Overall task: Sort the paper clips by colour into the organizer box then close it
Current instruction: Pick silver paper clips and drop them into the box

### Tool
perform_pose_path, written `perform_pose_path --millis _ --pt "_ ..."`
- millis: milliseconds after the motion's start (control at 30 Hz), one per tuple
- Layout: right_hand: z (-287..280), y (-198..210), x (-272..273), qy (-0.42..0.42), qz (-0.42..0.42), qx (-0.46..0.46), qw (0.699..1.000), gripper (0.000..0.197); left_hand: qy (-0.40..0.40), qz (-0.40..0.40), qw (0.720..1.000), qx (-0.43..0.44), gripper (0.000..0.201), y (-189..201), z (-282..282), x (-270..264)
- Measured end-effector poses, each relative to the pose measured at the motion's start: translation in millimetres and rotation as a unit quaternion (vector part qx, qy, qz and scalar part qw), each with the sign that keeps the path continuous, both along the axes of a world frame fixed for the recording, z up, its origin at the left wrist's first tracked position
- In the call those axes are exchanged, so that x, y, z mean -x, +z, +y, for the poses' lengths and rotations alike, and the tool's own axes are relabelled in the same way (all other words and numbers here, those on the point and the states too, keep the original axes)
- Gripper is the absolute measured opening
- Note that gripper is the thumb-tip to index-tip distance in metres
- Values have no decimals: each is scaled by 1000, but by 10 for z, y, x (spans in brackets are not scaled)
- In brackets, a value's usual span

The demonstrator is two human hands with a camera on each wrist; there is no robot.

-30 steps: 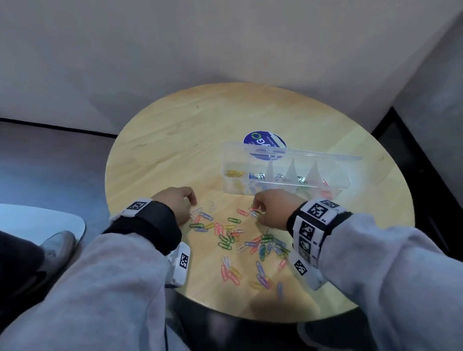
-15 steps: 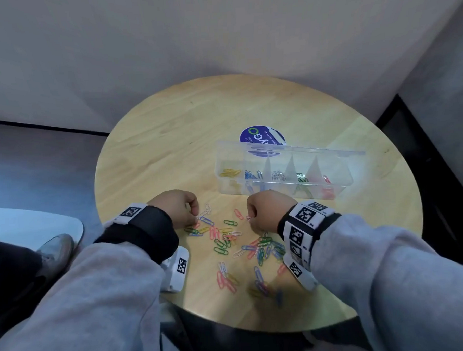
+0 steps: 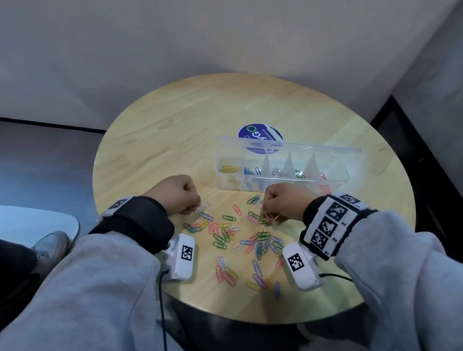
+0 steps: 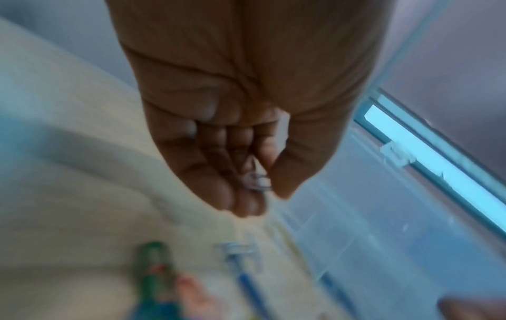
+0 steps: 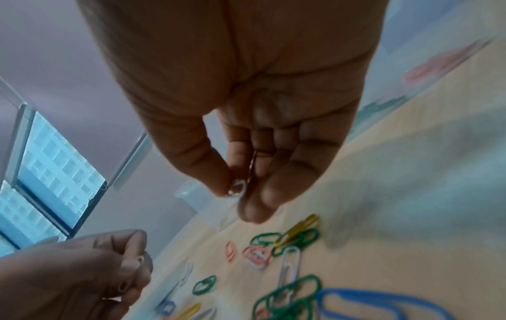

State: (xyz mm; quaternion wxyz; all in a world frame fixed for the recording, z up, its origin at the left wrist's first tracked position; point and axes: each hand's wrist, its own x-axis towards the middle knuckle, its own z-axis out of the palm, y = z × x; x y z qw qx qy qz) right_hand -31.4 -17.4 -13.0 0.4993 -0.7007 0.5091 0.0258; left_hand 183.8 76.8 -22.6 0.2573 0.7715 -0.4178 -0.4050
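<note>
A clear organizer box (image 3: 283, 165) stands open on the round wooden table (image 3: 170, 130), with yellow, blue, white, green and red clips in separate compartments. Several coloured paper clips (image 3: 238, 236) lie scattered in front of it. My left hand (image 3: 178, 196) hovers at the pile's left edge, fingers curled, pinching a white paper clip (image 4: 258, 183) between thumb and fingertips. My right hand (image 3: 279, 202) is just in front of the box, also curled, and pinches a white paper clip (image 5: 239, 188) between thumb and forefinger.
A round blue sticker (image 3: 260, 137) lies on the table behind the box. Walls close in behind and to the right. A shoe (image 3: 49, 247) and a white chair seat (image 3: 20, 224) are at the lower left, beyond the table's edge.
Both hands have lifted slightly off the pile with white clips pinched. The view has tilted a little, so the table sits lower and more centred.
</note>
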Motion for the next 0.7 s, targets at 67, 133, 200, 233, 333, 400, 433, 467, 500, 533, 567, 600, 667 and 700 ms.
perform_pose_path --millis 67,133,200,233,333,400,433,467,500,533,567,600,667,700 --pt "8 -19 -1 -50 -57 -75 994 23 71 147 986 38 27 44 -35 12" --pt "4 -32 -4 -105 -120 -140 977 24 119 214 968 54 24 72 -71 0" --pt "-16 -19 -4 -139 -139 -167 966 26 138 207 968 35 25 42 -106 -20" --pt "-31 -15 -1 -145 -130 -164 967 26 129 169 977 15 25 8 -117 -19" --pt "-86 -21 24 -90 -43 -79 992 16 16 -54 997 -62 8 -84 -140 -2" --pt "-116 -53 43 2 74 59 996 9 -37 -157 982 -101 10 -83 -124 17" --pt "-119 -75 37 37 116 122 985 8 -47 -178 977 -110 13 -69 -125 27" --pt "-110 -85 20 57 144 162 974 6 -54 -192 973 -115 15 -60 -133 36" --pt "-94 -98 -3 67 160 185 967 4 -62 -201 971 -117 14 -49 -141 61" --pt "-76 -106 -35 72 168 195 964 5 -72 -207 968 -122 13 -46 -149 89" --pt "-63 -125 -67 77 173 200 961 8 -82 -211 966 -128 10 -47 -155 120" --pt "-54 -145 -97 84 176 206 959 11 -86 -216 963 -134 7 -46 -165 145" --pt "-51 -174 -148 104 183 222 952 17 -87 -216 963 -138 6 -35 -172 174" --pt "-54 -181 -171 112 185 233 948 15 -88 -211 963 -142 6 -36 -174 177"
